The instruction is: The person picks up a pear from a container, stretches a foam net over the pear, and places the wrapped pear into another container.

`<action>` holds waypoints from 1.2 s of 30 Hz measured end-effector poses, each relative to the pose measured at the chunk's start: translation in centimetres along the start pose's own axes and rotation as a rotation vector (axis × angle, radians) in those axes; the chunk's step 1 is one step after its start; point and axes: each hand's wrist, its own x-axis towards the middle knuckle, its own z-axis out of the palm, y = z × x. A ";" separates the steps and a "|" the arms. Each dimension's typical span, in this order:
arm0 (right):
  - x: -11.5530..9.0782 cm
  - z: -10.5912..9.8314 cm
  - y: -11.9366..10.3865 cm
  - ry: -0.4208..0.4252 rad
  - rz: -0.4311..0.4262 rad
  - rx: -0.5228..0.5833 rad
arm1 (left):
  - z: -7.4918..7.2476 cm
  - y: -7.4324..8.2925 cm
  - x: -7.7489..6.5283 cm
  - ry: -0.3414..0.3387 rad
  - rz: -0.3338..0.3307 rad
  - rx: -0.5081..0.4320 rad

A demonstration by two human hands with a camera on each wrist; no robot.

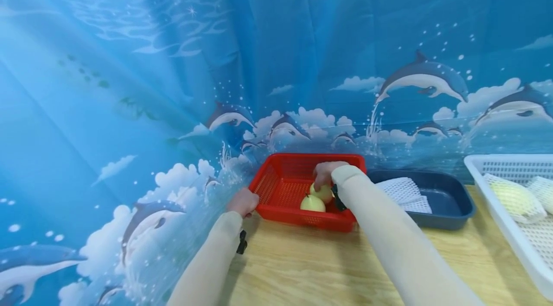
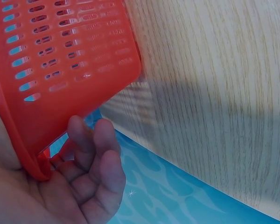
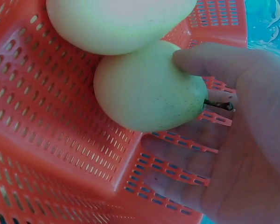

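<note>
A red plastic basket (image 1: 298, 218) with slotted walls sits on the table, holding two pale yellow-green pears. My left hand (image 1: 243, 201) grips its left rim, thumb side over the edge and fingers curled beneath, as the left wrist view shows at the basket's corner (image 2: 74, 88). Inside the basket, my right hand (image 1: 327, 172) holds the farther pear (image 3: 147, 91) by its stem end. The thumb (image 3: 191, 63) presses on one side, with the fingers partly hidden behind it. Against this pear lies the second pear (image 1: 313, 205), its dark stem pointing up.
Right of the basket stands a dark blue tray (image 1: 449, 202) with white foam netting (image 1: 403, 193) in it. A white basket (image 1: 501, 234) at the far right holds netted fruit (image 1: 514, 200). A blue dolphin-print curtain (image 1: 281, 56) hangs behind and left of the wooden table (image 1: 302, 267).
</note>
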 end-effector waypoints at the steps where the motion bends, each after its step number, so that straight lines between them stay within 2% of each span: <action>1: 0.0 -0.1 0.0 -0.004 -0.007 -0.016 | 0.0 0.0 0.0 0.001 -0.006 -0.008; 3: 0.3 -0.1 0.2 -0.008 -0.021 -0.030 | 0.0 -0.1 0.0 0.002 -0.010 -0.020; 7: 0.9 0.2 0.8 -0.005 0.056 0.095 | 0.2 -0.4 0.2 0.015 0.004 -0.017; 9: 1.0 0.3 1.1 -0.012 0.057 0.099 | 0.4 -0.4 0.3 0.018 0.012 -0.009; 14: 0.8 0.1 1.0 -0.058 -0.077 -0.124 | 0.5 -0.3 0.2 0.020 0.021 -0.016; 16: 0.0 0.1 0.6 -0.054 -0.079 -0.127 | 0.4 -0.3 0.2 0.025 0.020 -0.021; 20: -3.0 0.1 -0.3 -0.006 0.005 0.037 | 0.3 -0.2 0.0 0.028 0.013 -0.028; 23: -5.0 0.1 -0.9 0.038 0.087 0.236 | 0.2 -0.1 -0.1 0.023 0.014 -0.032; 27: -6.3 0.1 -1.1 0.063 0.141 0.384 | 0.3 -0.1 -0.1 0.026 0.031 -0.026; 31: -6.5 0.1 -1.1 0.070 0.157 0.416 | 0.3 -0.2 -0.1 0.033 0.031 -0.017; 36: -6.5 -0.1 -1.0 0.067 0.143 0.389 | 0.4 -0.1 0.0 0.034 0.023 -0.020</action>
